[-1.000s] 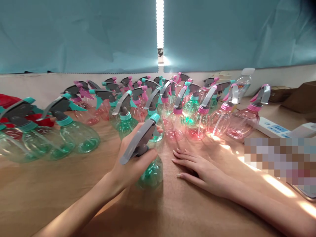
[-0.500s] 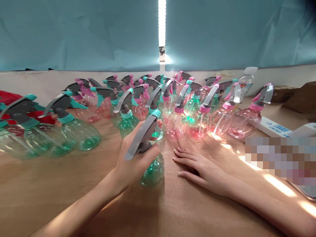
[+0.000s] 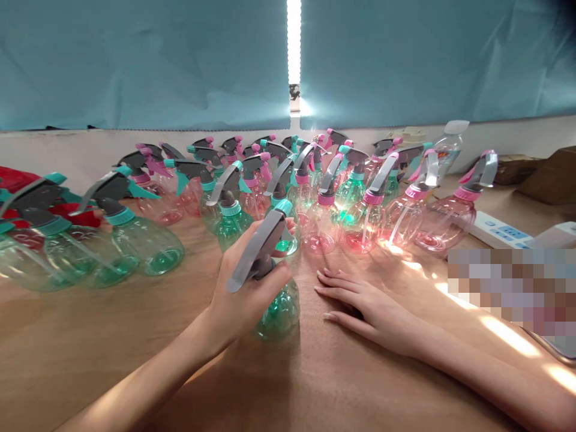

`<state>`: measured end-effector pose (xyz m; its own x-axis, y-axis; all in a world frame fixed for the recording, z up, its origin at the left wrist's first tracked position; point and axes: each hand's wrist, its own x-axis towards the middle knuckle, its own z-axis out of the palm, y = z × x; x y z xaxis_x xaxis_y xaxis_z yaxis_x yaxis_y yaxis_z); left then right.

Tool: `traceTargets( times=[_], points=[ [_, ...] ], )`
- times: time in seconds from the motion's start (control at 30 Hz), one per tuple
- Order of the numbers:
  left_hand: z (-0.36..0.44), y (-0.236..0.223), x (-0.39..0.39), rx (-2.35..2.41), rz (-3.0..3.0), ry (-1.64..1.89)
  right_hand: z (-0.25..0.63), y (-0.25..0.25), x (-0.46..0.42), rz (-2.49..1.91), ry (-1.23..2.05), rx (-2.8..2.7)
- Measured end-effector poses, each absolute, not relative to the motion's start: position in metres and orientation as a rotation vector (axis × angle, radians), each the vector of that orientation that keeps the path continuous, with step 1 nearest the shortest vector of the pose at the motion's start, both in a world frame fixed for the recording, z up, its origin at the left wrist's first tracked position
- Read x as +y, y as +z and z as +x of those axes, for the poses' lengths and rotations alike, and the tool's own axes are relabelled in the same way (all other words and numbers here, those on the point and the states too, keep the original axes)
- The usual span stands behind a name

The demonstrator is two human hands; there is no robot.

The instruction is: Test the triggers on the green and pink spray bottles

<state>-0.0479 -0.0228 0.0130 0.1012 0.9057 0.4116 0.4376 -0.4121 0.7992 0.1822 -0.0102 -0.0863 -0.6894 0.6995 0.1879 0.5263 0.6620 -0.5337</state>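
Observation:
My left hand (image 3: 245,276) is wrapped round the neck of a green spray bottle (image 3: 281,312), below its grey and teal trigger head. The bottle stands upright on the wooden table (image 3: 216,384), and its trigger is mostly hidden by my fingers. To the right of it, my right hand (image 3: 364,306) lies flat on the tabletop with fingers stretched out, holding nothing. Just beyond both hands is a row of spray bottles, among them a green one (image 3: 233,222) by my left knuckles and a clear pink one (image 3: 321,225) past my right fingertips.
More green bottles (image 3: 146,243) stand at the left, with red material (image 3: 81,213) behind them. On the right are a white power strip (image 3: 504,231), a clear bottle with a white cap (image 3: 449,144) and a brown box (image 3: 551,177). A blue sheet (image 3: 148,66) hangs behind.

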Motion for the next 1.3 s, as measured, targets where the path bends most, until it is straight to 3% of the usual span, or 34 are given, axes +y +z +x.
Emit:
traceTargets(
  times=[1.3],
  points=[
    [-0.0480, 0.0166, -0.0214, 1.320, 1.935, 1.243, 0.1830, -0.0884, -0.0104, -0.946, 0.642, -2.487]
  ],
)
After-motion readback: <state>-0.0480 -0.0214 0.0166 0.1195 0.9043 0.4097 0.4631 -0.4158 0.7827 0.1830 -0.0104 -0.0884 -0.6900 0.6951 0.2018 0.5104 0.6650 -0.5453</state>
